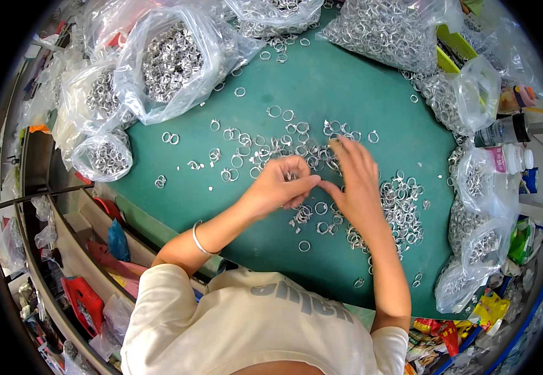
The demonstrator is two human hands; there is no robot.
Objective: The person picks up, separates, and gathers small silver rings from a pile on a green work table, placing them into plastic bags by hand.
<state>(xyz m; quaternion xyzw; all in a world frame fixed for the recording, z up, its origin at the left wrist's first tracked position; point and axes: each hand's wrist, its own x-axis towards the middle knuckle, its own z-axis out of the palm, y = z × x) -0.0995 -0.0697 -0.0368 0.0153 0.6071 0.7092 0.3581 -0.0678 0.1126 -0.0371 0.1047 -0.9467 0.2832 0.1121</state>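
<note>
Many silver metal rings (274,147) lie scattered over the green table mat (184,156). My left hand (282,183) is closed above the middle of the mat, its fingers curled with silver rings partly showing inside them. Close beside it, my right hand (360,181) has its fingers stretched forward over the loose rings and is slightly blurred. The right thumb reaches toward the left thumb tip, apart from the right fingers. A dense pile of rings (402,212) lies to the right of my right forearm, and a few loose rings (321,208) lie just below my hands.
Clear plastic bags of rings line the mat: a large open one (171,65) at the far left, a full one (384,34) at the far right, smaller ones (471,244) along the right edge. A white bottle (512,159) stands right. Open drawers (96,240) sit at the left.
</note>
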